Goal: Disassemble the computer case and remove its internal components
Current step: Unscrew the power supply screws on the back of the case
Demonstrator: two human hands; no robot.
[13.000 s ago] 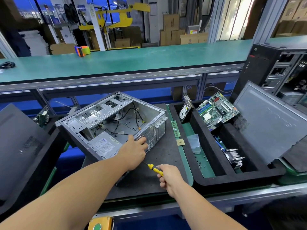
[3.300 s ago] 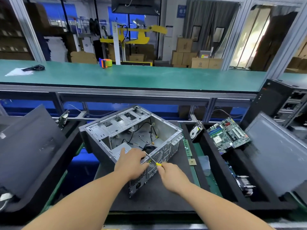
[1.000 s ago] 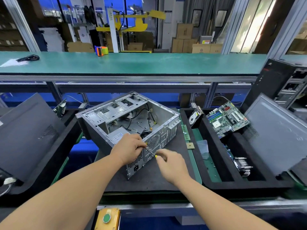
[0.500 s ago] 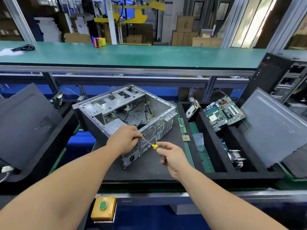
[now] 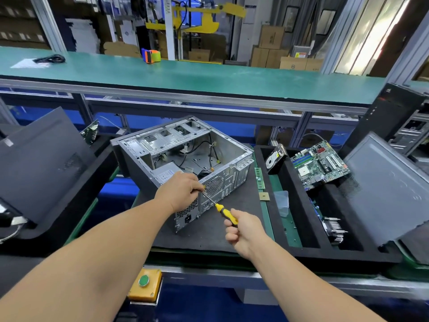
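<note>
Right now the computer case (image 5: 185, 156) lies on its side on a dark foam mat (image 5: 209, 233) at the middle of the tabletop, open side up, its rear panel turned toward the person. Loose cables (image 5: 206, 147) trail across its bare floor, and a power supply (image 5: 166, 175) sits in the near corner.

The left hand (image 5: 180, 191) rests on the top edge of the rear panel, fingers curled over it beside the round fan grille (image 5: 214, 185); it seems to pinch something small at the screwdriver's tip, though I cannot make out what. The right hand (image 5: 241, 231) is wrapped around the yellow-and-black handle of a screwdriver (image 5: 222, 211), whose thin shaft slants up and left to meet the panel just by the left fingers.

To the right of the case, on the mat's edge, lie a green memory stick (image 5: 259, 178) and a small square chip (image 5: 264, 196), with a clear plastic piece (image 5: 281, 202) just beyond them. A black foam tray (image 5: 278, 247) further right holds a hard drive (image 5: 275, 159) leaning upright against its divider, a green motherboard (image 5: 320, 167) propped at a tilt, and a finned heatsink (image 5: 334, 231) low in a compartment. A grey side panel (image 5: 385, 189) leans against the tray's far side. Another dark panel (image 5: 44, 163) leans on the left. Below the tabletop's front edge sits a yellow box with a green button (image 5: 144, 281).
</note>
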